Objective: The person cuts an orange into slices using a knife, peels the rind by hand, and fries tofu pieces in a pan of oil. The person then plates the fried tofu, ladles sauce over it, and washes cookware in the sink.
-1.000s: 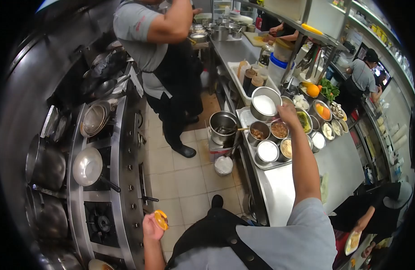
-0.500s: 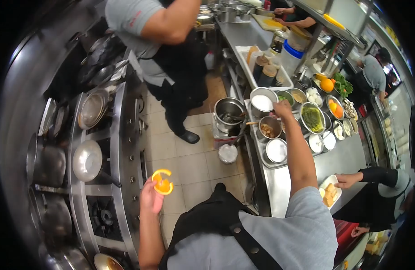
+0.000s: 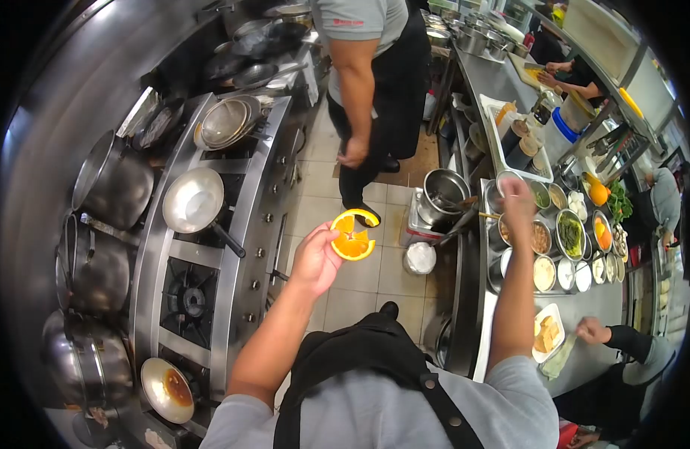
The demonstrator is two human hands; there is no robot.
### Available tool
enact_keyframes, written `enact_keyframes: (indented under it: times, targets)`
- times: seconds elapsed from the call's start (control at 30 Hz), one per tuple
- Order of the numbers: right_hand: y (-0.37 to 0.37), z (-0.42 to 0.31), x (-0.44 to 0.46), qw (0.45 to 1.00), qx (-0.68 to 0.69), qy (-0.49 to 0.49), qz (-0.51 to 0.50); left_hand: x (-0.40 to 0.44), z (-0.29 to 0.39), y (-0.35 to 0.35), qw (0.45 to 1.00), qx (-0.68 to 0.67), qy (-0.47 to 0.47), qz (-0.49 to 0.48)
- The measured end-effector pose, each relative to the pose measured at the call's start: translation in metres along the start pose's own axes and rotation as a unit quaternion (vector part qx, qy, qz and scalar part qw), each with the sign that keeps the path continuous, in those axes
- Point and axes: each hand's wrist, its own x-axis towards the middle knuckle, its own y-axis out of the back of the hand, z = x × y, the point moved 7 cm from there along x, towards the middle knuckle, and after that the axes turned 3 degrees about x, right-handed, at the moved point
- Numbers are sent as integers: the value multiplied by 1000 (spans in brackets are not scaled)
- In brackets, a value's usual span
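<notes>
My left hand (image 3: 317,258) pinches an orange slice (image 3: 352,247) by its edge, over the floor between stove and counter. The slice has a notched gap, with bright rind round the flesh. My right hand (image 3: 517,203) is smeared by motion above the metal ingredient tubs on the counter, and its fingers cannot be made out. A round tub (image 3: 496,196) lies partly hidden behind it. Close by are a tub of brown pieces (image 3: 540,238), a tub of pale cream-coloured contents (image 3: 543,274) and an oval tub of green leaves (image 3: 570,233).
On the left, the stove (image 3: 233,299) carries a light metal pan (image 3: 193,200) and a pan with brown residue (image 3: 168,391). A pot (image 3: 445,193) stands beside the counter. One co-worker (image 3: 382,82) stands ahead; another's hand (image 3: 593,330) is near a white dish (image 3: 557,352) of golden pieces.
My left hand has brought the orange slice up and inward. My right hand has shifted over the tubs. The co-worker ahead has lowered an arm; the other's hand has left the white dish.
</notes>
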Motion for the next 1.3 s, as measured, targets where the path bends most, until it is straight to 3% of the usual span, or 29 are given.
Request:
enact_keyframes:
  times: [0.03,0.07,0.17,0.23,0.3,0.37,0.47,0.53,0.57,0.63,0.67,0.7,0.8,0.9,1.0,1.07,1.1,1.13,1.17,1.2,1.27,1.3]
  targets:
    - [-31,-35,-39,979,168,-73,-94,-4,0,1,1000,-7,3,-7]
    - [-60,-68,-73,947,262,-60,-174,-7,2,1,1000,-13,6,-16]
    - [-133,-106,-147,857,388,-128,-313,-22,0,13,1000,18,6,-20]
    - [-152,-131,-186,824,440,-98,-344,-34,-3,20,997,79,4,-25]
    - [-163,-125,-214,836,406,-123,-347,-45,-8,23,989,146,0,-31]
    - [-151,-118,-234,905,330,-95,-252,-62,-12,22,992,101,42,-65]
    - [-95,-157,-269,892,374,-34,-251,-82,-14,31,991,11,100,-92]
    - [-45,-215,-314,723,567,-95,-383,-91,-21,41,992,5,112,-52]
    - [-21,-243,-336,640,614,-71,-457,-94,-25,47,992,8,118,-50]
    - [8,-278,-369,568,630,33,-529,-97,-38,61,989,5,138,-58]
    - [18,-290,-380,554,626,12,-548,-99,-45,62,985,5,154,-75]
    - [18,-298,-390,513,693,-18,-506,-102,-47,63,987,8,147,-69]
    - [8,-313,-416,506,685,-184,-491,-111,-59,51,983,-8,169,-75]
    - [1,-314,-440,423,675,-262,-545,-119,-64,45,979,-12,181,-87]
    - [5,-308,-439,422,646,-276,-573,-124,-62,38,982,-19,160,-97]
    - [2,-282,-436,490,534,-287,-627,-131,-57,38,989,-12,131,-72]
    - [2,-271,-419,591,538,-285,-530,-136,-53,38,992,-19,114,-55]
    - [-3,-247,-405,703,489,-199,-477,-142,-48,34,994,-5,96,-51]
    - [-10,-216,-394,790,397,-199,-422,-148,-43,28,996,7,74,-48]
    - [-22,-190,-380,844,371,-184,-340,-156,-40,25,998,10,58,-32]
    - [-43,-149,-355,917,240,-117,-296,-169,-45,26,999,14,34,-7]
    - [-57,-136,-353,912,239,-111,-315,-178,-50,24,999,26,28,1]
